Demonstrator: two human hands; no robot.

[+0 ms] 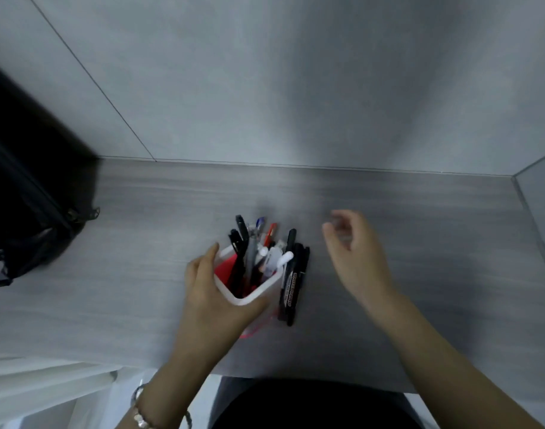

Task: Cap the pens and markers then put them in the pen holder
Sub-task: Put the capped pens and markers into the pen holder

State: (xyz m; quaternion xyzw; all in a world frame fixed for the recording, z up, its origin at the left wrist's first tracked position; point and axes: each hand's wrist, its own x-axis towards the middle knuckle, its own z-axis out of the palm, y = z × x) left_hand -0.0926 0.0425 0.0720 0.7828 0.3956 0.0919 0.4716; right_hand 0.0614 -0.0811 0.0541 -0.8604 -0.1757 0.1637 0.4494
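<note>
A red pen holder (249, 297) with a white rim stands near the middle of the grey desk. My left hand (210, 292) wraps around its left and near side. Several pens and markers (252, 246) stick out of it, black, red, blue and white among them. Two black markers (291, 283) lean at or against the holder's right side. My right hand (354, 252) hovers to the right of the holder, blurred, fingers curled loosely with nothing visible in them.
A black bag (26, 218) sits at the left end of the desk (419, 243). Grey wall panels close the back and right side. The desk's front edge runs just below the holder, near my body.
</note>
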